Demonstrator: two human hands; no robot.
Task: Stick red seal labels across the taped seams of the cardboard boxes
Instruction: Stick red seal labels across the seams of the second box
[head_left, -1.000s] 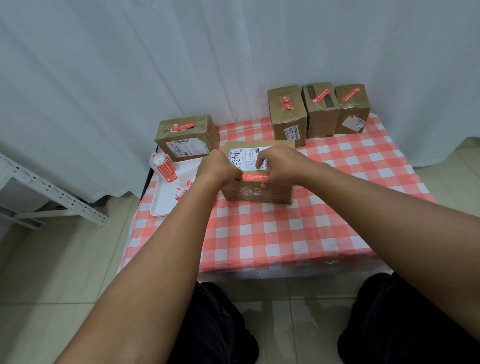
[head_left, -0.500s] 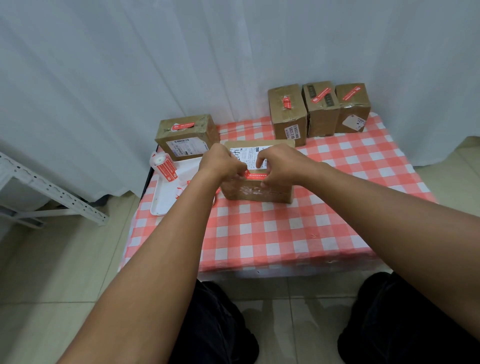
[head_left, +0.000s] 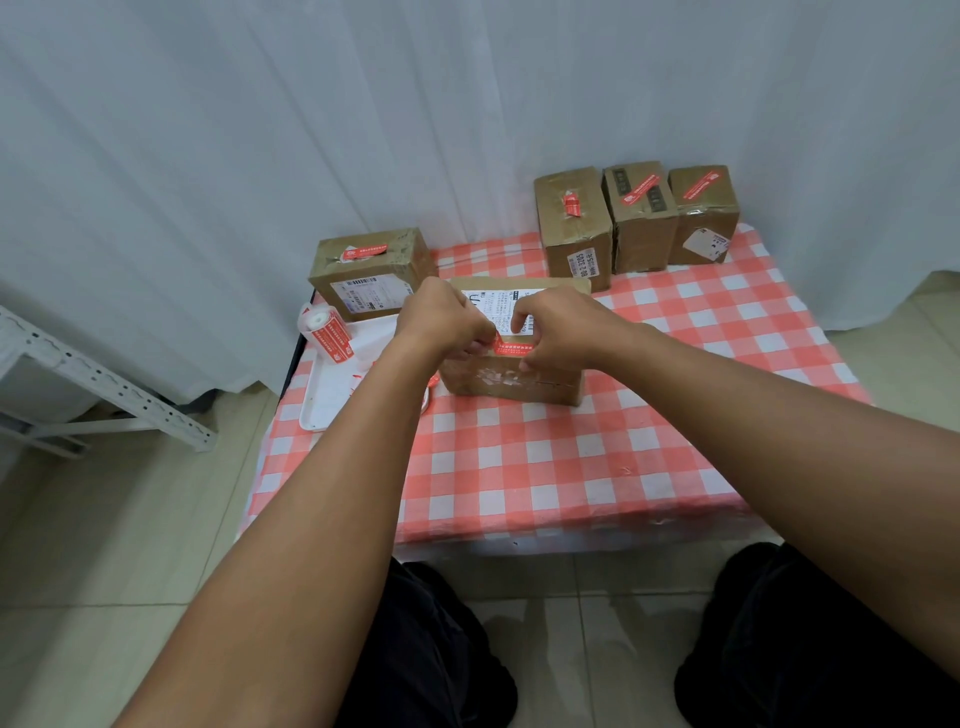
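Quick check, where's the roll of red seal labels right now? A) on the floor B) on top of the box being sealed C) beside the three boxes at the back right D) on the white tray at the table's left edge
D: the label roll lies at the far end of the white tray, left of the box on which both hands work.

1. You have five cardboard boxes on the table: one under your hands (head_left: 511, 376), one at the back left (head_left: 366, 273), and three in a row at the back right (head_left: 574, 228), (head_left: 644, 218), (head_left: 704, 215).
2. You can count five red seal labels on boxes, one each: (head_left: 514, 347), (head_left: 363, 252), (head_left: 571, 203), (head_left: 641, 189), (head_left: 702, 183).
3. One label roll (head_left: 327, 330).
4. One white tray (head_left: 332, 395).
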